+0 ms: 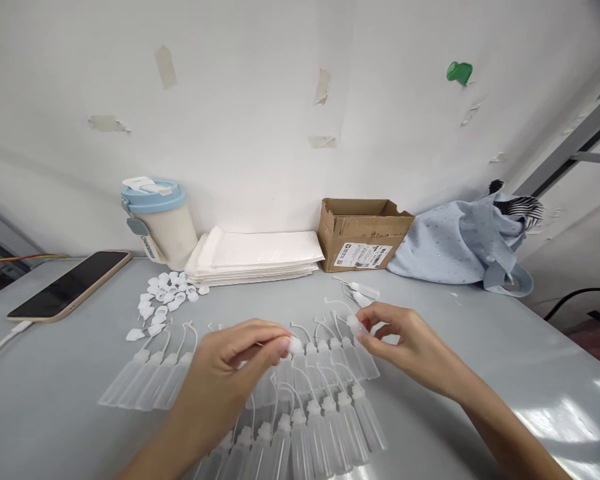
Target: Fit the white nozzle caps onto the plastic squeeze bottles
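Observation:
My left hand pinches a small white cap between thumb and fingertips, above the rows of bottles. To its right, my right hand grips a clear plastic bottle whose white neck carries a thin curved tube. Several similar bottles lie side by side in the front row, and another group lies left of my left wrist. The back row runs between my hands, partly covered by my left hand. Loose white caps are heaped at the back left.
Along the wall stand a blue-lidded cup, a stack of white envelopes, an open cardboard box and a light blue cloth bag. A phone with a charging cable lies far left. Two bottles lie near the box.

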Available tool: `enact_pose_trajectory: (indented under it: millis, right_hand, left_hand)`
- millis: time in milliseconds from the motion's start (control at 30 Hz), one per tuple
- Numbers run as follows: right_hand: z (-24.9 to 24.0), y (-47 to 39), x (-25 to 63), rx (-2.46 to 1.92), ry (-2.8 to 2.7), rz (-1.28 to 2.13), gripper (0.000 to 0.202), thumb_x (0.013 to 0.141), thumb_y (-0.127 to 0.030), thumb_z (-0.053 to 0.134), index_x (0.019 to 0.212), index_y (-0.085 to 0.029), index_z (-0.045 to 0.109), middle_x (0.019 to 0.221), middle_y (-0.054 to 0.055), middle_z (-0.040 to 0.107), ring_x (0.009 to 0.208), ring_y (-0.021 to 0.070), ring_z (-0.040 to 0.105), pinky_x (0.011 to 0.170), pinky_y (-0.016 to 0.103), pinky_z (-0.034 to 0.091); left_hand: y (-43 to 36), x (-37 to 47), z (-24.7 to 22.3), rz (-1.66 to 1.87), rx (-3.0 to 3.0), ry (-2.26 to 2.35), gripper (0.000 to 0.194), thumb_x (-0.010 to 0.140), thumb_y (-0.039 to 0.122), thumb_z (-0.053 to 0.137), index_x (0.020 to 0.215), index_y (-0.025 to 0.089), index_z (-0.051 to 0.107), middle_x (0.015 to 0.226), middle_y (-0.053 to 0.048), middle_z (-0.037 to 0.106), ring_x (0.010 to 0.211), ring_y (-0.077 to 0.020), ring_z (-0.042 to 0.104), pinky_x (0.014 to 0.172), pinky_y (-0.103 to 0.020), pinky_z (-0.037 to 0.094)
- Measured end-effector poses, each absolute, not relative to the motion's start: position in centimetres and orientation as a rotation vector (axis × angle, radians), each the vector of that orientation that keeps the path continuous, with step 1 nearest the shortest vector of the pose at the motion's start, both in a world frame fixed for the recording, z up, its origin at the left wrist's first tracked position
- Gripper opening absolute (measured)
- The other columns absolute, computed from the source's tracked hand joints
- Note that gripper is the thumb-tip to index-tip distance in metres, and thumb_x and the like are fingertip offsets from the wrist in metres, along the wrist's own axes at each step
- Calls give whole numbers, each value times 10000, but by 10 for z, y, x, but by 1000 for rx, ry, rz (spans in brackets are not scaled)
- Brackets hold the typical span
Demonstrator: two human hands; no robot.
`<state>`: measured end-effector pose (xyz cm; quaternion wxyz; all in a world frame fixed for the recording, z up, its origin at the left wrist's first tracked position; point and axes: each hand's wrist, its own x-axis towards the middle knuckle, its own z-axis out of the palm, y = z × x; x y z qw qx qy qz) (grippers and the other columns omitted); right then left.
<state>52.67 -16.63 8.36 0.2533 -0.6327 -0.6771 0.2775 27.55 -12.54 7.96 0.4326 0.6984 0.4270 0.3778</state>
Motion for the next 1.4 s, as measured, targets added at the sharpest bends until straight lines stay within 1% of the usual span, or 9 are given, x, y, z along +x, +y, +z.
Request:
enact_pose_trajectory:
  millis: [100, 267, 500, 800, 1000, 1133, 1200, 1267, 1400]
  right_hand:
    - [82, -175, 511, -1494, -1948, 667, 41, 857, -190, 535, 878, -203, 568, 872, 22, 606, 802, 172, 583, 716, 289, 469]
    - [77, -185, 491, -1293, -2071, 588, 151, 850, -113, 544, 981, -188, 545, 926, 48, 589, 818, 170, 584, 706, 284, 482]
    - [74, -188, 486, -1239, -2088, 626, 243, 852, -90, 542, 1076, -182, 546, 980, 67, 581, 853, 175, 595, 739, 293, 508]
    - [74, -192, 484, -1228, -2095, 689, 319, 905, -121, 508, 1205, -230, 502, 1075, 68, 554, 958, 175, 591, 823, 293, 512]
    - [71, -193, 483, -1193, -2053, 702, 315, 918, -137, 516, 1218, -232, 506, 1065, 67, 567, 944, 170, 595, 809, 284, 515]
    - [70, -193, 479, -1166, -1961, 710, 252, 905, -147, 543, 1151, -199, 553, 981, 63, 610, 875, 169, 597, 747, 282, 508]
    - [72, -193, 476, -1202, -1884, 773, 170, 898, -189, 555, 1064, -183, 591, 900, 56, 621, 811, 174, 591, 701, 292, 498]
    - [75, -193, 474, -1273, -1734, 951, 136, 892, -258, 565, 999, -182, 603, 847, 47, 625, 749, 172, 591, 659, 298, 486]
    - [75, -191, 472, -1177, -1298, 1490, 209, 868, -356, 608, 982, -182, 579, 733, 5, 632, 663, 140, 617, 689, 293, 467]
  left_hand:
    - [-136, 287, 75, 907, 1676, 1012, 157, 819, 292, 621, 731, 244, 742, 765, 12, 717, 634, -118, 616, 578, -169, 502]
    - [-139, 289, 68, 926, 1510, 1011, 133, 804, 326, 648, 775, 256, 757, 774, 12, 713, 660, -120, 637, 626, -163, 531]
    - [-140, 288, 70, 854, 1522, 981, 142, 817, 324, 636, 789, 260, 760, 757, 9, 708, 675, -123, 633, 637, -164, 530]
    - [-136, 284, 67, 756, 1476, 995, 161, 805, 368, 645, 806, 255, 760, 757, 1, 713, 690, -137, 641, 665, -184, 538]
    - [-136, 285, 70, 744, 1429, 1000, 152, 751, 379, 704, 807, 246, 753, 785, -5, 718, 723, -155, 646, 654, -196, 535]
    - [-137, 284, 71, 725, 1384, 960, 146, 738, 363, 719, 822, 247, 746, 814, -7, 719, 770, -165, 648, 662, -201, 533]
    - [-137, 283, 71, 703, 1388, 956, 147, 743, 366, 714, 813, 240, 743, 801, -9, 711, 745, -161, 634, 638, -204, 526]
    - [-136, 283, 71, 684, 1392, 937, 135, 744, 357, 717, 807, 240, 742, 785, -5, 705, 713, -151, 621, 612, -199, 514]
    - [-135, 281, 71, 679, 1379, 863, 109, 733, 301, 733, 822, 240, 746, 827, -10, 712, 760, -162, 640, 672, -222, 529]
